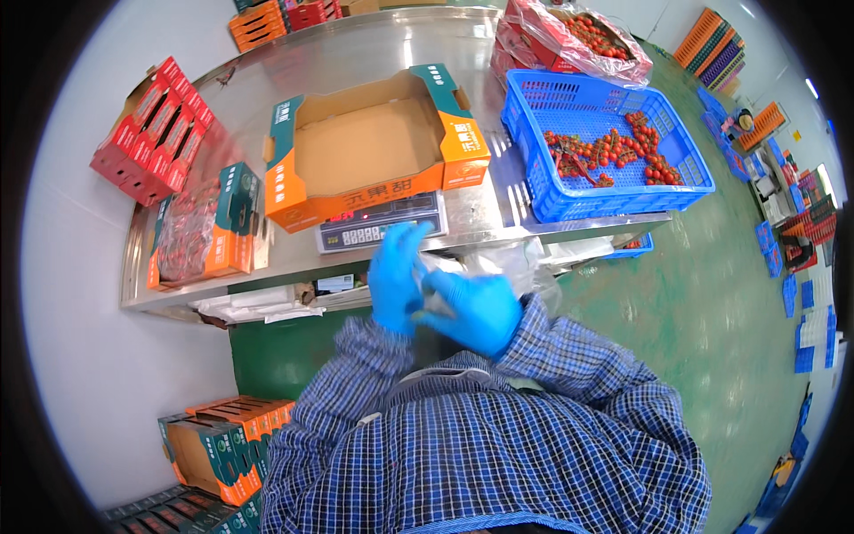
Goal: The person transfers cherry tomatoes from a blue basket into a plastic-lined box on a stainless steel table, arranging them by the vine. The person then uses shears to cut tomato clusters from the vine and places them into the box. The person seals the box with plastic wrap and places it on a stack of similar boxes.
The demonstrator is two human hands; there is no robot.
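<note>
My left hand [395, 277], in a blue glove, is raised before the table's front edge, its fingers pointing toward the electronic scale [380, 230]. Close against it is my right hand [474, 310], also gloved in blue, with curled fingers near the left palm and wrist. Both are blurred, and whether anything thin is between them cannot be told. An open cardboard box [370, 140], orange and green with a bare inside, rests on the scale and hides part of it. To the right, a blue plastic crate [620, 200] holds several bunches of cherry tomatoes [617, 148].
On the steel table [460, 40], a filled, film-covered box [190, 233] and stacked red cartons [150, 137] are at left. A plastic-lined tomato box [580, 40] is behind the crate. Clear plastic bags [507, 260] lie below the tabletop. More cartons [227, 440] are stacked lower left.
</note>
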